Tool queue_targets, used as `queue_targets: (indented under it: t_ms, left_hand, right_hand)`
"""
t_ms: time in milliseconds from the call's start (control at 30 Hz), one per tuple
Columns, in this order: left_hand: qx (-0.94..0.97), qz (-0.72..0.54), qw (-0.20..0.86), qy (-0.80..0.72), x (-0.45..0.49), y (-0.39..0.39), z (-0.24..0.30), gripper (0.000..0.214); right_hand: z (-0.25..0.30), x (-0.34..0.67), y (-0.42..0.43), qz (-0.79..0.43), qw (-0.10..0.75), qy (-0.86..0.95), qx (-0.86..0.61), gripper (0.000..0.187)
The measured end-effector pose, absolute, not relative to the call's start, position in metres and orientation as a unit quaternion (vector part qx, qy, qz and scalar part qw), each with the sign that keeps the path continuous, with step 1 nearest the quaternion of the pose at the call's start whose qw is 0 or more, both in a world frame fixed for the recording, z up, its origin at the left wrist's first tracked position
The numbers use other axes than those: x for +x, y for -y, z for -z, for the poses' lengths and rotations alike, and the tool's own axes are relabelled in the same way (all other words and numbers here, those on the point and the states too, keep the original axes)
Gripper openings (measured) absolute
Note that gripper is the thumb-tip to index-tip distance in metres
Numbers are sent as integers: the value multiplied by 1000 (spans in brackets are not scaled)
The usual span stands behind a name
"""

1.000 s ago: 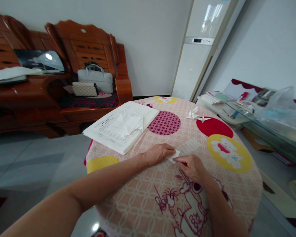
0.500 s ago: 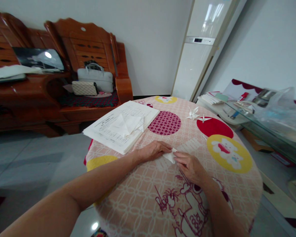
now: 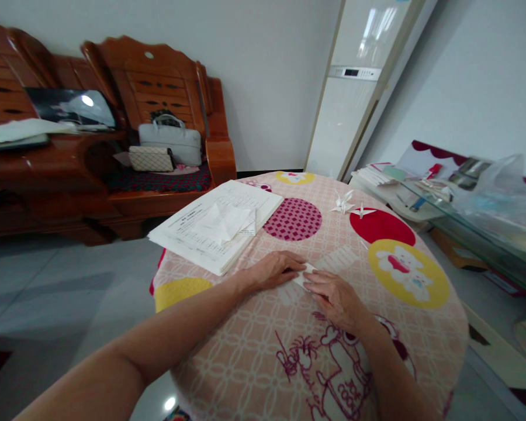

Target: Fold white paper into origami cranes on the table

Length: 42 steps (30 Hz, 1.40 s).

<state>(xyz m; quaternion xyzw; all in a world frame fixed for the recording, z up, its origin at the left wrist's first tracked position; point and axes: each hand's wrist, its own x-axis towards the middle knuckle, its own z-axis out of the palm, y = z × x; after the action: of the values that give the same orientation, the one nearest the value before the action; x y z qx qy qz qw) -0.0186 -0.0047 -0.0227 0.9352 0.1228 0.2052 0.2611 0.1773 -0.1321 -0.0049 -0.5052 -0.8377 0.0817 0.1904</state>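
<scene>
A small piece of folded white paper (image 3: pixel 301 283) lies on the patterned tablecloth (image 3: pixel 249 345), between my two hands. My left hand (image 3: pixel 277 270) holds its left side down, the fingers bent and close together. From the right, my right hand (image 3: pixel 336 297) reaches over the paper with its fingertips pressed on it. Both hands cover part of the paper, so its full shape is hidden. Two folded paper cranes, one white crane (image 3: pixel 343 202) and another crane (image 3: pixel 362 211), rest farther back on the table.
A stack of printed sheets (image 3: pixel 188 234) lies at the table's left, with loose folded paper (image 3: pixel 228 222) on top. Right of the table is a glass shelf (image 3: pixel 477 228) with a plastic bag (image 3: pixel 495 187). A wooden chair (image 3: pixel 221 158) holding bags stands back left.
My right hand's fingers have moved slightly left over the paper and lie flatter. The paper's lower point, visible before, shows differently now. My left hand has barely moved.
</scene>
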Motion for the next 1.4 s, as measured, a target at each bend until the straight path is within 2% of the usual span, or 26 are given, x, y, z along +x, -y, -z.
queue_targets:
  t_ms: [400,833,1200,1400]
  left_hand:
    - [906,-198,312,-208,-16,-5,20,41]
    - [878,-228,331,-260,4,-15,15,18]
    - [903,-188,270,-278,11,-18,13,16]
    - [923,-160,208,-283,15,-10,9,36]
  right_hand:
    - [-1,171,131,-89,173,838,-509,47]
    - [1,180,133,-114,219,847,-471,31]
    - [3,189,133,-188,259,823,-470,24]
    - [1,187,133,-191,257,823,-469,25]
